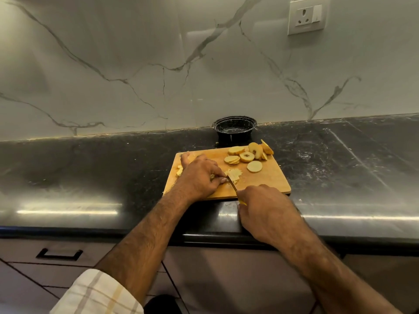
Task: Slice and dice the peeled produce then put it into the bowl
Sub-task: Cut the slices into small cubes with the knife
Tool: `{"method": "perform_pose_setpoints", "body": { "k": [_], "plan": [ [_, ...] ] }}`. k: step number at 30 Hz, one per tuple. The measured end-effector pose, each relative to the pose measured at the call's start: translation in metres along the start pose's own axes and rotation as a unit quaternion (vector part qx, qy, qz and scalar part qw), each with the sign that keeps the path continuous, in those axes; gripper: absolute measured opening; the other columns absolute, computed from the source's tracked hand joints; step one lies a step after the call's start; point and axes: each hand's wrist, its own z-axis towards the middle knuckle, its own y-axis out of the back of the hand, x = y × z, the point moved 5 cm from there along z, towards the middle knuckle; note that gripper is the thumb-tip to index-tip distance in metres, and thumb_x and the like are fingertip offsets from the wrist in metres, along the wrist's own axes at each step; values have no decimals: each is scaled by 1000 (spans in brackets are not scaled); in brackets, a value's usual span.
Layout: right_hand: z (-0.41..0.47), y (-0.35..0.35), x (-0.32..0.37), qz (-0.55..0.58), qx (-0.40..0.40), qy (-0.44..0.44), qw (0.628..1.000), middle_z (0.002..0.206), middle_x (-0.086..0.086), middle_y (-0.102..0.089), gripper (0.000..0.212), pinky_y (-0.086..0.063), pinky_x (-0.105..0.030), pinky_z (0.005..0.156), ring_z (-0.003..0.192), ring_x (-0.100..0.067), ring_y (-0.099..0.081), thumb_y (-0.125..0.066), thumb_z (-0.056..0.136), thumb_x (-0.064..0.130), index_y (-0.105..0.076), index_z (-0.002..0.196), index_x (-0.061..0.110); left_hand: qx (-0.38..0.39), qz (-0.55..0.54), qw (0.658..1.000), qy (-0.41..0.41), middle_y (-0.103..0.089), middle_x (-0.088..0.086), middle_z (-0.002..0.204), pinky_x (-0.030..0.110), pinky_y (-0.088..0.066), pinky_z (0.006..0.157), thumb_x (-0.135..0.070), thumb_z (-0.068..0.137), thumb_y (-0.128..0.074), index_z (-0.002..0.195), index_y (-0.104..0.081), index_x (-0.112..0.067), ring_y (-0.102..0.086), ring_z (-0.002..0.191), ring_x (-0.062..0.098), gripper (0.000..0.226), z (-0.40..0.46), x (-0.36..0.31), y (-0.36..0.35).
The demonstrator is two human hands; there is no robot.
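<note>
On the cutting board [267, 177], the left hand [199, 175] pinches the cut stack [234, 174]; the right hand [265, 209] grips the knife [232, 184] just beside it. Slices [247, 155] lie nearer the bowl [234, 130].

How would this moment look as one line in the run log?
step: dicing | left hand: steadies slices on cutting board | right hand: grips knife | bowl: no produce visible

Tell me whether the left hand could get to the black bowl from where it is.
Probably yes. The left hand rests on the cutting board; the bowl stands just behind it, with the slices off to the right.
</note>
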Motion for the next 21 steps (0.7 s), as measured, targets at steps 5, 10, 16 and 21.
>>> {"method": "perform_pose_setpoints", "body": {
  "k": [5,10,16,21],
  "plan": [
    [-5,8,-5,39,-63,-2,997,117,1,-65,35,-53,-36,83,97,-17,-55,-48,106,40,-59,139,30,-18,7,1000,-4,-68,-26,122,67,6,122,-46,97,-69,114,-77,-40,-45,132,2,20,-9,0,6],
    [9,-8,11,14,-33,9,999,119,-4,-64,35,-55,-40,89,100,-21,-58,-50,106,38,-55,139,28,-49,21,999,-7,-64,-27,119,65,-5,120,-48,97,-63,110,-78,-39,-43,128,7,22,-16,1,3],
    [38,-17,21,-22,-8,3,1000,103,0,-54,24,-47,-39,80,91,-20,-51,-56,102,34,-59,124,24,-13,23,999,-19,-65,-30,116,64,6,121,-46,97,-65,104,-80,-40,-39,129,3,17,-5,0,6],
    [48,-8,21,1,-19,4,1000,103,3,-56,27,-54,-39,85,96,-18,-55,-62,99,33,-62,126,28,6,36,999,-14,-65,-32,113,63,5,121,-49,95,-66,100,-80,-42,-39,126,2,16,1,-1,10]
  ]
}}
